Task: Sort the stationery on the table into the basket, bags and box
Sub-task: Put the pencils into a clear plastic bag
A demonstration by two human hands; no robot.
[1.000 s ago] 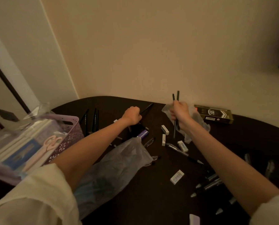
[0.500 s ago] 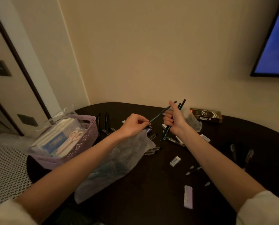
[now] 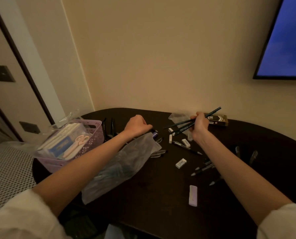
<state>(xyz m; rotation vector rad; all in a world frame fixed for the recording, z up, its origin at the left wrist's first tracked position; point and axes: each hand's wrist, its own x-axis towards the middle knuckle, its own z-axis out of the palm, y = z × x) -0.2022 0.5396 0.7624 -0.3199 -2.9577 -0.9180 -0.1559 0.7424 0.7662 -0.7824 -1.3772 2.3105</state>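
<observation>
Right hand: (image 3: 199, 125) raised above the table's far edge, fingers curled round a bundle of dark pencils (image 3: 192, 121); tips slant up to the right, butts down to the left.
Left hand: (image 3: 137, 125) knuckles up, low over the table's far middle, fingers curled on a small dark item at the fingertips; too small to name.
Step (judged): gathering pencils into one bundle, presumably for the box.
How to do it well: square the bundle's ends before feeding it in; keep the grip near mid-length so none slips out; pass each new pencil in parallel to the rest.
Pencils in right hand: three, possibly four; they overlap.
Box: (image 3: 217, 119) one, dark with gold print, at the far edge just behind the right hand.
Bags: two clear ones; a big bag (image 3: 126, 163) under the left forearm with dark items inside, a small bag (image 3: 177, 116) at the far edge.
Basket: (image 3: 95, 135) one, lilac, at the left edge, holding scissors and flat packs.
Erasers: about five white (image 3: 180, 163) mid-table, plus one lilac (image 3: 193, 195) nearer the near edge.
Pens: several (image 3: 202, 169) loose toward the right edge, about eight; dim light, count unsure.
Dark sticks by basket: (image 3: 112, 125) three or four, lying toward the far left edge.
Progress (judged): partway; much is loose on the table (image 3: 161, 213).
</observation>
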